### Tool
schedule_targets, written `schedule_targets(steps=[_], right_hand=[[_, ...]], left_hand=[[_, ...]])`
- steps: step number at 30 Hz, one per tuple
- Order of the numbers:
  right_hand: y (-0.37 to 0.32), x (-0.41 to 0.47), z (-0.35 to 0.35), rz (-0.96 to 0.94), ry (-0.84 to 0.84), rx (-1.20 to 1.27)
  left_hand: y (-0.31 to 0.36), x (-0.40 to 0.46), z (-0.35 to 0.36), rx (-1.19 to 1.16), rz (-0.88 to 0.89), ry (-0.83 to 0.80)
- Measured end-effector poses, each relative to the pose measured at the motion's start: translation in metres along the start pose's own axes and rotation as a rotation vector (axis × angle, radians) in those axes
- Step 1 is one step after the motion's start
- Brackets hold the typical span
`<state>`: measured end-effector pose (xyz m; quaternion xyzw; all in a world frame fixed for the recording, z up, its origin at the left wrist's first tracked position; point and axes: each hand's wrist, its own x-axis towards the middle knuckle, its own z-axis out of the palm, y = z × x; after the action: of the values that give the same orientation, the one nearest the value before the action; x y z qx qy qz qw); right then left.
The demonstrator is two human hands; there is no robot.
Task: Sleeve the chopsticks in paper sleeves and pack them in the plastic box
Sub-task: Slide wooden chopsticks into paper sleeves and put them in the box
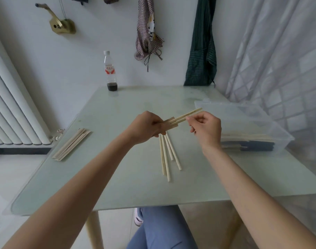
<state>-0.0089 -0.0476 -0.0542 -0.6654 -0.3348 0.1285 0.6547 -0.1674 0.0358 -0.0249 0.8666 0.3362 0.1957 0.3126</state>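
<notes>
- Left hand (pixel 145 127) curled round one paper sleeve (pixel 170 122), held above mid-tabletop (pixel 117 177).
- Two chopsticks (pixel 188 115) stick out of the sleeve mouth; right hand (pixel 206 129) pinches their free ends with thumb and forefinger.
- Four loose chopsticks (pixel 167 155) lie fanned on the tabletop below the hands.
- Stack of empty sleeves (pixel 71 144) near left edge; count unclear.
- Clear plastic box (pixel 247 126) at right edge, dark items inside.
- One bottle (pixel 111 71) at far edge.

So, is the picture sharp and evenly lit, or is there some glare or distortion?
Head view: soft, even daylight with faint shadows; mild pale glare on the table near the bottle; wide-angle distortion bends the radiator and stretches the forearms; the hands and chopsticks are fairly sharp.
</notes>
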Motion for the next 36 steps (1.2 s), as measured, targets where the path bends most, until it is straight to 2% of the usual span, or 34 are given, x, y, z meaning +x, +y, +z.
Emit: schedule_targets(steps=[4, 8, 11, 17, 22, 26, 29, 36], right_hand=[[0.005, 0.018, -0.037, -0.201, 0.096, -0.311], [0.015, 0.046, -0.079, -0.307, -0.01, -0.637], [0.025, 0.065, -0.109, -0.266, -0.062, -0.748], [0.035, 0.081, -0.154, -0.137, -0.092, -0.816], [0.054, 0.092, -0.173, 0.074, -0.218, -1.04], [0.055, 0.094, -0.174, 0.126, -0.227, -1.107], [0.051, 0.091, -0.166, 0.094, -0.191, -1.083], [0.018, 0.063, -0.089, -0.184, -0.195, -0.89]], left_hand=[[0.034, 0.033, 0.026, 0.105, 0.066, -0.065], [0.072, 0.068, 0.061, 0.168, 0.11, -0.127], [0.098, 0.094, 0.088, 0.186, 0.113, -0.174], [0.131, 0.129, 0.135, 0.184, 0.144, -0.282], [0.137, 0.144, 0.171, 0.207, 0.149, -0.329], [0.131, 0.144, 0.182, 0.262, 0.173, -0.333], [0.123, 0.141, 0.17, 0.234, 0.155, -0.254], [0.075, 0.101, 0.094, 0.221, 0.057, 0.078]])
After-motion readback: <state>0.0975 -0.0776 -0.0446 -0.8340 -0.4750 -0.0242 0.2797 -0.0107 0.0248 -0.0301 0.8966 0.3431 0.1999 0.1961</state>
